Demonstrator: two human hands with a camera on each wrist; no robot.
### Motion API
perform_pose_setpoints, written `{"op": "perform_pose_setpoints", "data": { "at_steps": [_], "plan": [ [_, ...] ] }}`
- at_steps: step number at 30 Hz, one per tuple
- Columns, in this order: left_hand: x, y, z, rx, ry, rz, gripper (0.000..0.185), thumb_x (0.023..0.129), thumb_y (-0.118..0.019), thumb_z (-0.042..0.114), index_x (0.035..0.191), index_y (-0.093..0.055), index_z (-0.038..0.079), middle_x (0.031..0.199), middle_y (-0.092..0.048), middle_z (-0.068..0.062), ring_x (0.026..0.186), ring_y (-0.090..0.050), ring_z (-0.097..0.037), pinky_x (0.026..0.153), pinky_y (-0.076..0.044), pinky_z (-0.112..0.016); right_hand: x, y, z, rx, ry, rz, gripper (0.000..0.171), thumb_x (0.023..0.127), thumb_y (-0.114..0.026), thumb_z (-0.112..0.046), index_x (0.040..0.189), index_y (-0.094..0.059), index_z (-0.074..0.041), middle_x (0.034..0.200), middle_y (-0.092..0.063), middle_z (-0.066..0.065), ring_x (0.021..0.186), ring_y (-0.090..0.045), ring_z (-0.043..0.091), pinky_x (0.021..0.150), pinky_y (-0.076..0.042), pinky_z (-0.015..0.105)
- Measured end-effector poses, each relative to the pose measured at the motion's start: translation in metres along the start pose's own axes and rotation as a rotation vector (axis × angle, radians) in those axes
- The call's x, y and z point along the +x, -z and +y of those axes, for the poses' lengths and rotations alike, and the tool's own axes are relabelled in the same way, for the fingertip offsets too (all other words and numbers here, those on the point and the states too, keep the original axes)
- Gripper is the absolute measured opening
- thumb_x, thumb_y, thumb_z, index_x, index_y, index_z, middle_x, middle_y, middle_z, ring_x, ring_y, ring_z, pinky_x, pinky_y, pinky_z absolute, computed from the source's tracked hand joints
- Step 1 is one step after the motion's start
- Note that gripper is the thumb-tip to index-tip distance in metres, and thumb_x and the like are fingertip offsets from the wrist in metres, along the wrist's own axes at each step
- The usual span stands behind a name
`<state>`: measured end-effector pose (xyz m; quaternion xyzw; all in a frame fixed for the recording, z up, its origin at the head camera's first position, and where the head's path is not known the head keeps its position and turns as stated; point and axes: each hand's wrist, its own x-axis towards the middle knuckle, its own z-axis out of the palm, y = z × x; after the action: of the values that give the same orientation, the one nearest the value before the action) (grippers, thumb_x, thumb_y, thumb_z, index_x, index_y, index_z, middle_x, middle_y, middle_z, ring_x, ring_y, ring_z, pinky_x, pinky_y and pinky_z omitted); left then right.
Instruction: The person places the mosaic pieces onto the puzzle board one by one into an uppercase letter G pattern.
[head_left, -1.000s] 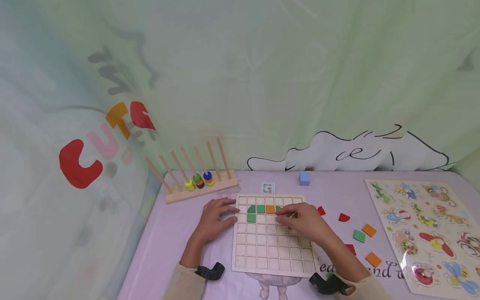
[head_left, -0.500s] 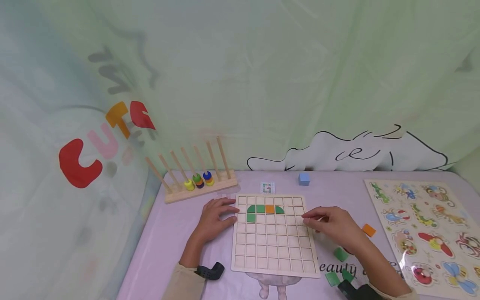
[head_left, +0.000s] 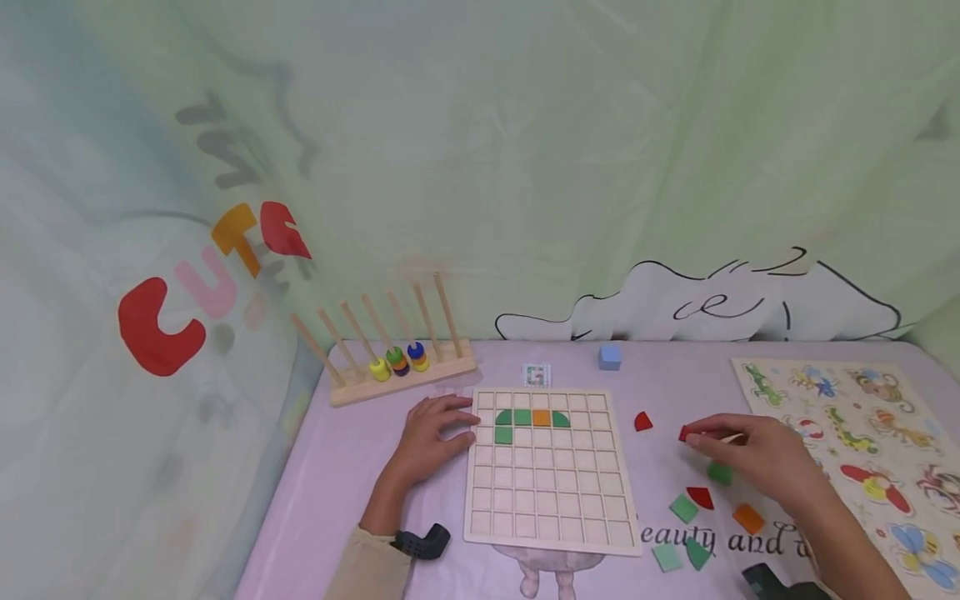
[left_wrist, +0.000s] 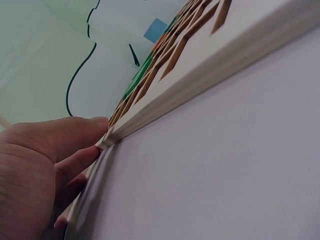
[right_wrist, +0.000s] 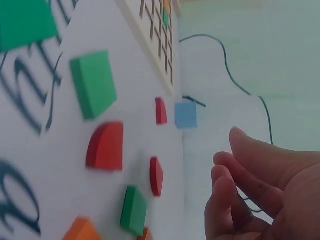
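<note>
Your right hand's (head_left: 757,454) grip hovers with fingers loosely bent and apart, closed on nothing, its fingertips just at a red quarter-round piece (head_left: 684,433) on the table's right half. Other loose pieces lie close by — a green square (head_left: 683,507), a red wedge (head_left: 701,497), an orange square (head_left: 748,517) — and another red piece (head_left: 642,422) lies nearer the wooden grid board (head_left: 551,508). Your left hand (head_left: 431,437) rests flat against the board's left edge, fingers straight. An animal puzzle (head_left: 862,433) lies along the right edge; a peg rack (head_left: 401,375) stands at the far left corner.
</note>
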<state>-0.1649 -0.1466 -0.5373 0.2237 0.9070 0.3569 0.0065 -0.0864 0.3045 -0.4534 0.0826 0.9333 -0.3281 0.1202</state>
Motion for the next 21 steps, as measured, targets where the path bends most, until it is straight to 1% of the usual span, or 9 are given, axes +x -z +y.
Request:
{"op": "perform_pose_setpoints", "data": {
  "at_steps": [3,6,12,15,17,19,21],
  "plan": [
    [0.0,-0.001,0.0,0.009,-0.008,0.003,0.022,0.092,-0.073,0.03,0.114,-0.076,0.026,0.143,-0.062,0.004,0.145,-0.045,-0.024,0.124,-0.02,-0.058,-0.001,0.007,0.01,-0.057,0.001,0.03,0.056,0.089,-0.074,-0.053,0.121,-0.073,-0.007,0.105,-0.071,0.012,0.093,-0.058,0.027,0.064,-0.049,0.029],
    [0.0,-0.001,0.0,0.015,-0.003,0.006,0.022,0.092,-0.074,0.029,0.113,-0.077,0.026,0.143,-0.062,0.004,0.145,-0.045,-0.024,0.124,-0.02,-0.057,-0.001,0.012,0.021,-0.101,-0.008,0.045,0.057,0.087,-0.076,-0.051,0.121,-0.073,-0.005,0.099,-0.068,0.01,0.091,-0.057,0.028,0.062,-0.048,0.029],
    [0.0,0.001,0.002,-0.003,0.004,0.006,0.022,0.091,-0.075,0.028,0.113,-0.077,0.024,0.142,-0.063,0.003,0.145,-0.045,-0.025,0.124,-0.018,-0.057,-0.005,0.023,0.037,-0.198,-0.014,0.051,0.062,0.084,-0.078,-0.055,0.12,-0.073,-0.005,0.087,-0.061,0.004,0.084,-0.051,0.024,0.06,-0.036,0.03],
    [0.0,0.0,0.002,-0.003,0.007,0.003,0.022,0.092,-0.074,0.029,0.113,-0.077,0.025,0.142,-0.062,0.003,0.145,-0.045,-0.024,0.124,-0.018,-0.057,-0.006,0.029,0.042,-0.239,-0.02,0.034,0.062,0.082,-0.078,-0.056,0.119,-0.074,-0.006,0.086,-0.06,0.003,0.081,-0.05,0.023,0.059,-0.033,0.031],
    [0.0,0.0,0.002,0.0,0.009,0.002,0.022,0.092,-0.074,0.028,0.113,-0.077,0.025,0.142,-0.062,0.004,0.146,-0.044,-0.023,0.125,-0.018,-0.056,-0.005,0.031,0.044,-0.244,-0.056,0.004,0.062,0.081,-0.079,-0.055,0.12,-0.075,-0.007,0.088,-0.061,0.005,0.083,-0.051,0.025,0.06,-0.035,0.032],
    [0.0,0.0,0.002,0.002,0.012,0.001,0.022,0.092,-0.074,0.028,0.113,-0.077,0.025,0.142,-0.062,0.004,0.146,-0.044,-0.023,0.125,-0.018,-0.056,-0.003,0.031,0.047,-0.239,-0.112,-0.031,0.056,0.082,-0.08,-0.05,0.119,-0.075,-0.008,0.093,-0.065,0.013,0.087,-0.052,0.03,0.063,-0.041,0.037],
    [0.0,0.0,0.003,-0.002,0.014,-0.002,0.022,0.091,-0.074,0.028,0.113,-0.077,0.024,0.143,-0.062,0.003,0.146,-0.044,-0.024,0.125,-0.018,-0.056,0.0,0.029,0.051,-0.228,-0.172,-0.058,0.052,0.081,-0.082,-0.045,0.118,-0.075,-0.009,0.099,-0.067,0.018,0.091,-0.052,0.034,0.066,-0.044,0.043]
  ]
}}
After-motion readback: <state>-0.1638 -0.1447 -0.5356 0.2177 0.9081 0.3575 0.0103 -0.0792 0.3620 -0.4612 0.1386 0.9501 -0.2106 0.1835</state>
